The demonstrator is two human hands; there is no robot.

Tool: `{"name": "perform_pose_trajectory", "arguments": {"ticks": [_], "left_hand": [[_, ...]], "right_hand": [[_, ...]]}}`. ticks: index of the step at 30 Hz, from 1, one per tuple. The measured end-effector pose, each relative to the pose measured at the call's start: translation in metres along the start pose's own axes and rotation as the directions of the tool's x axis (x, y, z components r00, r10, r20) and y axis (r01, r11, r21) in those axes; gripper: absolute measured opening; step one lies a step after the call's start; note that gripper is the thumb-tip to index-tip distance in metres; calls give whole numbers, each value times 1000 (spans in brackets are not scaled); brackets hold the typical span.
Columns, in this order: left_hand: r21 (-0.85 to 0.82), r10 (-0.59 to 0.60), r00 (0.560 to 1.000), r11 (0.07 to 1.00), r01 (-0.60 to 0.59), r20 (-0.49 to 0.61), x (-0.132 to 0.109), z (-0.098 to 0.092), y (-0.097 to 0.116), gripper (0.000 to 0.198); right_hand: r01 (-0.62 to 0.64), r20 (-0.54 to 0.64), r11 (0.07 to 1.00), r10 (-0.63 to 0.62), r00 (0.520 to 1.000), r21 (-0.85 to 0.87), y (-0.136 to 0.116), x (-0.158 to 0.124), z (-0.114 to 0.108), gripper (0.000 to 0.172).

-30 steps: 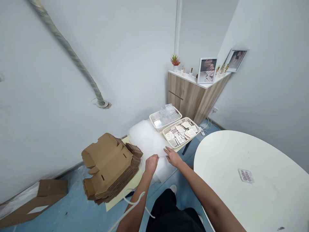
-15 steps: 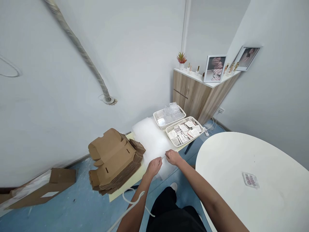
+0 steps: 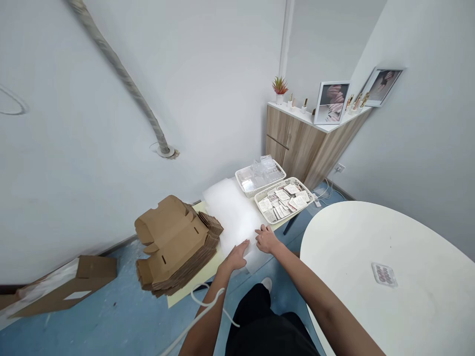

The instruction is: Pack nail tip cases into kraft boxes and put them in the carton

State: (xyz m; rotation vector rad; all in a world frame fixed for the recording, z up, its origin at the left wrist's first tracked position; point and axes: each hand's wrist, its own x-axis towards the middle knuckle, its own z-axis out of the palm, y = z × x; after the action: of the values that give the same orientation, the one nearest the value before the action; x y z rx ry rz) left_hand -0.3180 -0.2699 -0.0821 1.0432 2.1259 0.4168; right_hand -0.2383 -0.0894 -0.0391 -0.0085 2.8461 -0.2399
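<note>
A stack of white foam sheets (image 3: 230, 212) lies on a low table. My left hand (image 3: 237, 256) rests at the near edge of the stack, fingers pressed on the top sheet. My right hand (image 3: 265, 239) lies at the stack's near right corner, fingers curled on the sheet's edge. Left of the foam sits a pile of flat brown cardboard boxes (image 3: 176, 244). Beyond my right hand stands a white basket of small packets (image 3: 284, 200), and behind it a basket of clear plastic cases (image 3: 260, 174).
A round white table (image 3: 389, 277) fills the right side, with a small packet (image 3: 384, 274) on it. A wooden cabinet (image 3: 306, 146) with frames and a plant stands in the corner. A cardboard box (image 3: 63, 287) lies on the blue floor at left. A white cable (image 3: 208, 309) hangs near my left arm.
Both hands moved slightly along the near edge of the foam stack; the left hand dropped lower and the right hand's fingers spread onto the sheet. The camera shifted a little.
</note>
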Motion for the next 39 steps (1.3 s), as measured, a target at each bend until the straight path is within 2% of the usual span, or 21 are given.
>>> {"name": "perform_pose_trajectory", "arguments": {"ticks": [2,5,8,13,18,22,25,27,30,33,34,36,39], "left_hand": [[-22,11,1000,1000,-11,-12,1,1,-5,91],[-44,50,992,998,-55,-114,3,1,-12,82],[42,95,984,995,-90,-153,5,4,-16,75],[242,104,978,969,-58,-181,3,15,-16,78],[271,105,957,962,-28,-271,4,17,-7,63],[311,82,962,950,3,-261,3,16,1,54],[337,78,969,941,5,-234,1,17,2,43],[313,90,969,950,-14,-230,0,15,0,35],[232,147,950,969,-83,-275,-2,1,0,25],[174,220,891,971,-162,-396,-7,-25,15,26],[157,230,874,971,-179,-427,-9,-34,24,28],[110,227,870,974,-199,-437,-13,-51,46,33],[9,208,876,974,-227,-435,-17,-65,85,22]], "right_hand": [[3,-1,1000,-3,1000,-4,1,1,0,31],[6,-27,1000,-6,1000,12,3,4,1,29],[3,-54,999,-1,999,41,5,5,5,29],[-5,-34,996,8,999,92,7,3,20,28],[34,-21,994,-32,999,106,1,1,34,37],[67,-7,992,-67,998,105,-6,3,36,45],[55,7,994,-56,998,99,-9,3,38,45],[40,3,994,-41,999,103,-10,4,39,51],[44,-61,991,-36,997,128,-10,5,34,61],[56,-170,982,-25,985,181,-6,8,18,48],[56,-203,977,-13,979,208,-4,8,11,44],[50,-265,961,25,964,271,4,7,-5,39],[37,-360,934,100,928,355,24,-5,-26,42]]}}
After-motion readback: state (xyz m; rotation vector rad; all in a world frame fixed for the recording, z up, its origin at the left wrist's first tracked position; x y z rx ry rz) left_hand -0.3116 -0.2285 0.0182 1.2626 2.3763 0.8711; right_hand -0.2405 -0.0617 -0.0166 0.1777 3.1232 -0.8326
